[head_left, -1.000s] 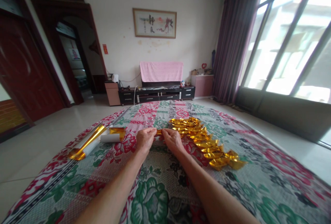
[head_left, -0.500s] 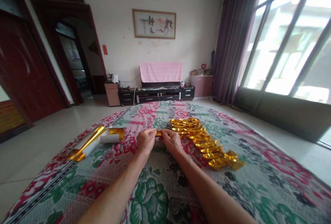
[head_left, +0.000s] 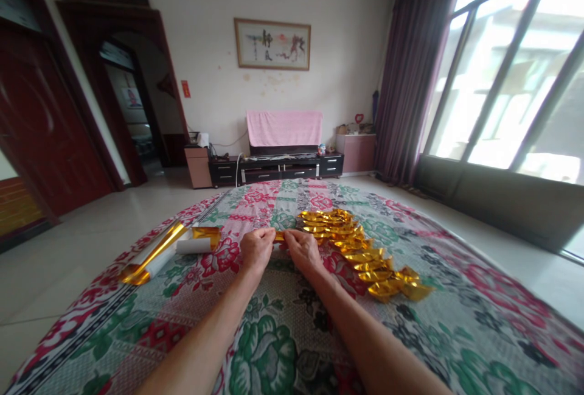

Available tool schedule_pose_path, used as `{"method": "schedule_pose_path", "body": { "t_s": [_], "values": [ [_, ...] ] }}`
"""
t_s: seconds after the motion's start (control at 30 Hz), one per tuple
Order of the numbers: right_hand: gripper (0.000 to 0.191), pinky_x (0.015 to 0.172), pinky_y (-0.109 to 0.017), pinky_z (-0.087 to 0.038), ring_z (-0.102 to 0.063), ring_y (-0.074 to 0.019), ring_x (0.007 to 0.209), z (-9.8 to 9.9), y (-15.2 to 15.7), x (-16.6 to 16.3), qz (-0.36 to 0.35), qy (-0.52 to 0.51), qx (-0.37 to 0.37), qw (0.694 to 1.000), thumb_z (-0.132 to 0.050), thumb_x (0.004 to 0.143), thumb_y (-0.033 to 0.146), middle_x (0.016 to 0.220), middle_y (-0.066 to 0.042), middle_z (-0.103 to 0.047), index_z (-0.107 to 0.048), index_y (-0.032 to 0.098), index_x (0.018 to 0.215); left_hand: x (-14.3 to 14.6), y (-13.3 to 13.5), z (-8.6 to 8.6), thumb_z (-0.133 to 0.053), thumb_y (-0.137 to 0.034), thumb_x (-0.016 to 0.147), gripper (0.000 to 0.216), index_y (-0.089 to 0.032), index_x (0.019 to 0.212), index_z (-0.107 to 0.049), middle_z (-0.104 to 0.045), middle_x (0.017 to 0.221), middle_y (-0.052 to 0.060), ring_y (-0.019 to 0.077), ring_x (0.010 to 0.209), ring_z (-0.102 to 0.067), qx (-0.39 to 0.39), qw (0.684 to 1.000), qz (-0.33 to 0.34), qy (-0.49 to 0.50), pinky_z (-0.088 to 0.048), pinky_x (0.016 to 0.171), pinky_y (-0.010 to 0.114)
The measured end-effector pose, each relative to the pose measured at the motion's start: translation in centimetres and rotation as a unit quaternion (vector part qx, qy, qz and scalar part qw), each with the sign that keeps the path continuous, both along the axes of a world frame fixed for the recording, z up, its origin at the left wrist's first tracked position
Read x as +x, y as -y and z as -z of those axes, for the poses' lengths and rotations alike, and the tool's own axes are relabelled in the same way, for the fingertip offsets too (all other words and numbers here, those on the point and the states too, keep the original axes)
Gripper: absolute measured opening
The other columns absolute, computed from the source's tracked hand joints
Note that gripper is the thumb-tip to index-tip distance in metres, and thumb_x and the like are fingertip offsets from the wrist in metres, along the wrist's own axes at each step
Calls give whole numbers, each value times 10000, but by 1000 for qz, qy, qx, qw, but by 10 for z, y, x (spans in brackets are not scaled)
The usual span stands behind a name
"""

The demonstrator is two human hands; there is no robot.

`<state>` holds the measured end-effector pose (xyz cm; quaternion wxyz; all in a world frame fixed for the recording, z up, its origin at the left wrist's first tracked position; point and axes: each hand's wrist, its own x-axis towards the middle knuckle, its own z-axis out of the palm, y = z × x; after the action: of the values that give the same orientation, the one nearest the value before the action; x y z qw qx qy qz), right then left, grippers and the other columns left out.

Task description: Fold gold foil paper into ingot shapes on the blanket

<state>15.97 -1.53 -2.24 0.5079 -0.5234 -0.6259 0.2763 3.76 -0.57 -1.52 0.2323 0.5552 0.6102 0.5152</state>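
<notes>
A little shiny gold foil strip (head_left: 280, 236) is pinched by the left hand (head_left: 257, 250) and right hand (head_left: 305, 251), both curled nearly closed.

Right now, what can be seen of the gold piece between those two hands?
The gold piece looks like shiny foil or foil-faced paper. Only a short, narrow strip shows, pinched crosswise over the flowered cloth between the left hand and right hand, which hide its ends. Any folds are indistinct.
</notes>
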Motion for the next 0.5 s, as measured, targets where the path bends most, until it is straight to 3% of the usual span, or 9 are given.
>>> {"method": "schedule_pose_path", "body": {
  "t_s": [0.23,0.5],
  "values": [
    [371,531,-180,-435,-609,-138,614,-1,-1,0,31,-9,-11,999,-395,797,388,616,-21,-661,-690,166,763,4,0,1,-536,-290,724,243,-195,863,-712,-713,827,44,172,766,-646,22,999,14,-40,-484,645,217],
    [369,517,-188,-430,-606,-143,598,-3,2,0,4,-12,-4,1000,-401,797,391,627,-16,-661,-689,164,761,2,1,1,-508,-306,736,258,-197,857,-708,-714,800,37,172,780,-643,26,998,-6,-55,-475,649,222]
  ]
}}
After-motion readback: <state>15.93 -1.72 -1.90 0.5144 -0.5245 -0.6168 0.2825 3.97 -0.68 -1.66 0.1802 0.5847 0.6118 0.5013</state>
